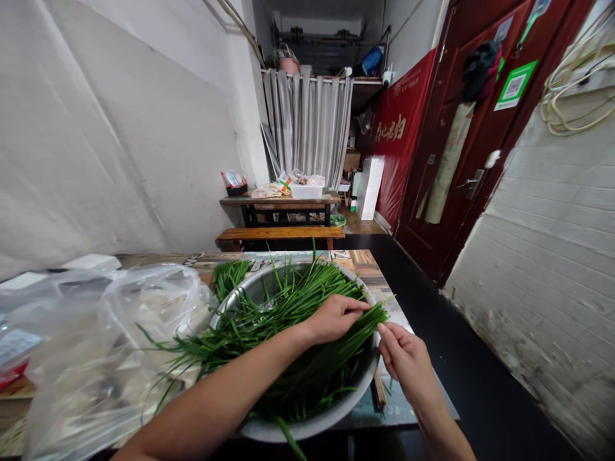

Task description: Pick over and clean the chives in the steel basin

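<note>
Long green garlic chives (pixel 293 298) fill a wide metal basin (pixel 331 422) on the table, with their leafy ends hanging over its left rim. My left hand (pixel 336 317) reaches across the basin, its fingers closed around a bunch of chives near the cut ends. At the right rim, my right hand (pixel 406 352) pinches thumb and finger together at the tips of those same stalks. A smaller pile of chives (pixel 229 278) lies on the table behind the basin.
Clear plastic bags (pixel 148 301) crowd the table left of the basin. Thin wooden sticks (pixel 379 389) lie by its right side. Beyond stand a wooden bench (pixel 283 233) and a second table (pixel 230 200) bearing a white container (pixel 306 191). A dark red door (pixel 442 147) is at right.
</note>
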Available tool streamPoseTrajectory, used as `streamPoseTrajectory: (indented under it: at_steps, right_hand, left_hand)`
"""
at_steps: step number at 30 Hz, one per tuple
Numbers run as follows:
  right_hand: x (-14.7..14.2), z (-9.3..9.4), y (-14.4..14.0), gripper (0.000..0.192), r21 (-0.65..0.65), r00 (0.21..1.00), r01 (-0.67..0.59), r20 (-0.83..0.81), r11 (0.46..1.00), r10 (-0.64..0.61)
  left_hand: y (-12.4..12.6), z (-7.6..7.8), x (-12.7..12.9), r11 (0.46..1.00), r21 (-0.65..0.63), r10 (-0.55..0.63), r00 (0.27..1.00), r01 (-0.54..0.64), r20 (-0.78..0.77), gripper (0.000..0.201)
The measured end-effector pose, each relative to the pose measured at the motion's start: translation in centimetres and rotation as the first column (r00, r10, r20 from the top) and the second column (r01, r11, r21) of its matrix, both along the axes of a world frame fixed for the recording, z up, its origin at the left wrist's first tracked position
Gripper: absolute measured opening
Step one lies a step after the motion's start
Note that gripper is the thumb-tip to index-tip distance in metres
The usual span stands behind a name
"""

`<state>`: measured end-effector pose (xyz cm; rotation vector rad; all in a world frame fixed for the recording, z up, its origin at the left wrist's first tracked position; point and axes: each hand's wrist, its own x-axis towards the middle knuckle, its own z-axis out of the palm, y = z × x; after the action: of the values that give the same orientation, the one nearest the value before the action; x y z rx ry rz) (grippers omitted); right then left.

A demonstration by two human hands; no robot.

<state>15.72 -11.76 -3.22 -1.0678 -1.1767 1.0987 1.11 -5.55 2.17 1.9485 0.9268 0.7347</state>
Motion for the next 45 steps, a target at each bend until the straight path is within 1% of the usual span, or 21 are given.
streamPoseTrajectory:
  at_steps: [2,4,6,8,11,13,14,15,17,19,21,24,26,29,31,32,34,36,38,41,45]
  right_hand:
    - [-0.1,-0.1,-0.1,0.037,-0.005,1.000,0.007,-0.025,1.000,-0.007]
    - [-0.1,0.1,-0.4,0.036,0.005,0.999,0.032,-0.034,0.999,-0.032]
    - [0.3,0.5,-0.9,0.037,0.046,0.995,0.097,-0.032,0.994,-0.096]
    - [1.1,1.2,-1.4,0.039,0.115,0.978,0.211,-0.025,0.971,-0.209]
    - [2.9,2.1,-2.2,0.037,0.202,0.919,0.391,-0.037,0.898,-0.392]
    - [3.6,2.2,-2.6,0.031,0.207,0.911,0.412,-0.068,0.888,-0.407]
    - [3.8,2.0,-2.7,0.028,0.183,0.926,0.377,-0.095,0.908,-0.365]
    - [3.7,1.8,-2.7,0.028,0.137,0.947,0.310,-0.130,0.941,-0.293]
    - [3.2,1.0,-2.8,0.033,0.000,0.972,0.089,-0.218,0.996,-0.087]
    - [2.4,0.1,-2.8,0.043,-0.127,0.951,-0.133,-0.295,0.983,0.091]
    - [1.7,-0.6,-2.6,0.049,-0.185,0.929,-0.224,-0.338,0.957,0.153]
    - [1.3,-1.1,-2.1,0.050,-0.173,0.945,-0.153,-0.315,0.973,0.093]
    - [1.1,-1.1,-1.8,0.048,-0.154,0.969,-0.100,-0.240,0.983,0.061]
    - [0.7,-1.0,-1.5,0.039,-0.152,0.987,-0.088,-0.144,0.984,0.066]
    - [0.3,-0.8,-1.3,0.037,-0.161,0.992,-0.082,-0.112,0.984,0.064]
    - [0.1,-0.7,-1.3,0.038,-0.161,0.994,-0.073,-0.098,0.984,0.058]
    - [-0.2,-0.4,-1.2,0.041,-0.157,0.996,-0.062,-0.070,0.986,0.051]
    - [-0.3,-0.2,-1.1,0.042,-0.147,0.997,-0.054,-0.057,0.988,0.046]
    - [-0.3,-0.2,-1.0,0.041,-0.136,0.997,-0.049,-0.062,0.989,0.041]
    - [-0.2,-0.6,-0.9,0.039,-0.111,0.996,-0.069,-0.065,0.991,0.062]
    - [-0.1,-1.0,-0.8,0.037,-0.096,0.993,-0.097,-0.080,0.991,0.089]
  left_hand:
    - [-0.2,0.7,-0.2,0.994,-0.104,-0.041,0.999,0.042,0.007,0.037]
    - [-0.3,1.1,-0.5,0.966,-0.223,-0.132,0.991,0.129,0.002,0.040]
    - [-0.3,1.1,-0.9,0.906,-0.337,-0.279,0.960,0.258,-0.016,0.035]
    - [-0.3,0.9,-1.4,0.819,-0.443,-0.416,0.909,0.365,-0.022,0.028]
    - [-0.9,1.1,-2.0,0.734,-0.536,-0.520,0.853,0.417,-0.048,0.021]
    - [-2.0,1.5,-2.3,0.738,-0.550,-0.544,0.827,0.390,-0.143,0.017]
    - [-2.6,1.8,-2.6,0.760,-0.540,-0.543,0.810,0.362,-0.221,0.017]
    - [-3.4,1.9,-2.8,0.797,-0.506,-0.527,0.788,0.329,-0.317,0.017]
    - [-4.7,2.1,-3.6,0.888,-0.365,-0.443,0.735,0.280,-0.514,0.017]
    - [-5.6,1.9,-4.8,0.940,-0.217,-0.340,0.694,0.262,-0.634,0.018]
    - [-5.8,1.6,-6.5,0.948,-0.210,-0.317,0.683,0.238,-0.658,0.023]
    - [-4.7,1.9,-9.5,0.918,-0.330,-0.386,0.687,0.220,-0.616,0.030]
    - [-3.4,2.8,-11.3,0.910,-0.341,-0.404,0.686,0.236,-0.605,0.035]
    - [-0.7,4.5,-12.5,0.947,-0.244,-0.317,0.737,0.209,-0.597,0.039]
    - [1.5,4.8,-11.9,0.971,-0.159,-0.238,0.795,0.179,-0.557,0.033]
    - [2.7,4.5,-11.2,0.983,-0.112,-0.183,0.819,0.145,-0.543,0.030]
    - [5.2,3.1,-9.3,0.996,0.083,0.029,0.832,0.020,-0.553,0.027]
    - [7.3,1.2,-7.2,0.959,0.281,0.207,0.791,-0.046,-0.576,0.022]
    - [9.0,-0.5,-5.6,0.914,0.393,0.336,0.733,-0.102,-0.592,0.020]
    - [10.3,-1.6,-4.2,0.893,0.428,0.398,0.688,-0.140,-0.606,0.018]
    - [10.6,-1.3,-4.0,0.885,0.436,0.426,0.656,-0.161,-0.623,0.016]
